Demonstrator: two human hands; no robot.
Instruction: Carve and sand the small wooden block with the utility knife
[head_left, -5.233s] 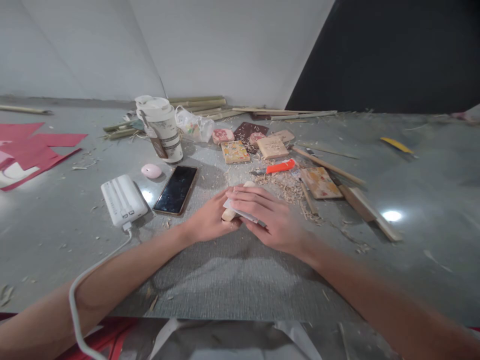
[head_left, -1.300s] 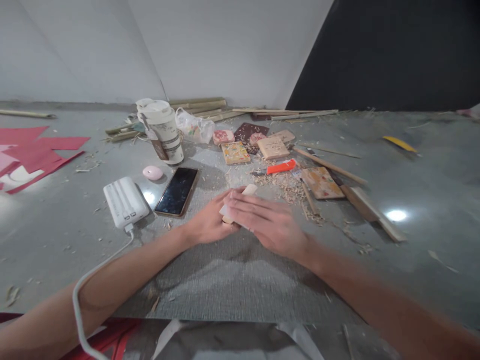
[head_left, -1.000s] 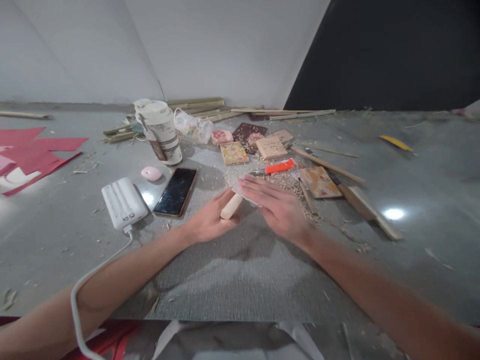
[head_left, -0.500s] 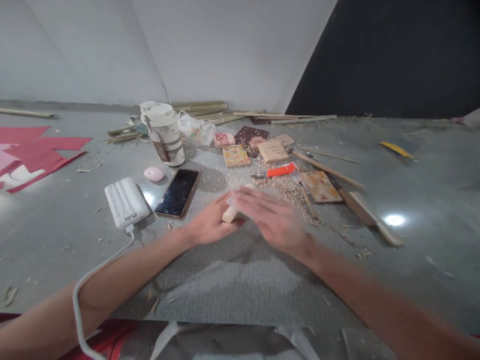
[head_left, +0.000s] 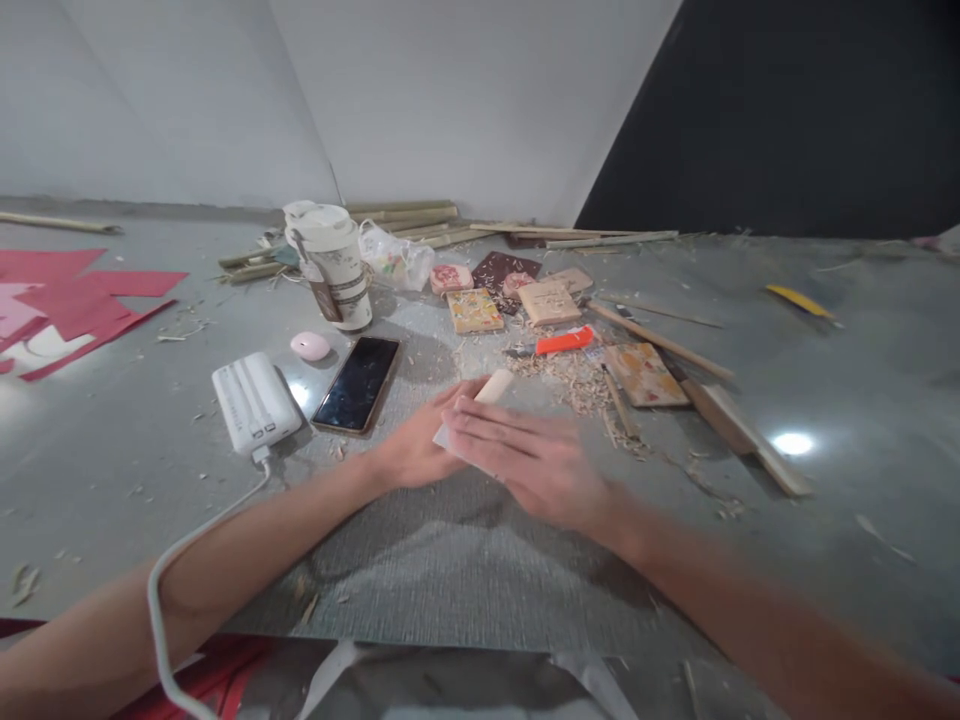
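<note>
A small pale wooden piece [head_left: 496,384] is gripped in my left hand [head_left: 416,443], and its far end sticks out past the fingers. My right hand [head_left: 536,455] lies over it with fingers close together, pressing a white paper-like sheet [head_left: 442,436] against the wood. Which face of the sheet touches the wood, and whether it is abrasive, cannot be made out. Just beyond the hands lie an orange-handled cutter knife [head_left: 564,341] and a scatter of wood shavings [head_left: 585,385].
A black phone [head_left: 358,385], a white power bank [head_left: 256,402] with a cable across my left forearm, a pink egg-shaped item [head_left: 310,346] and a paper cup [head_left: 341,275] stand left. Square blocks [head_left: 550,302], wooden strips [head_left: 720,420] and a yellow tool [head_left: 799,300] lie right. Red paper [head_left: 71,300] is far left.
My right hand has slid toward me and left along the wooden piece with the white sheet. The wood's far end now shows, while its near end is covered.
</note>
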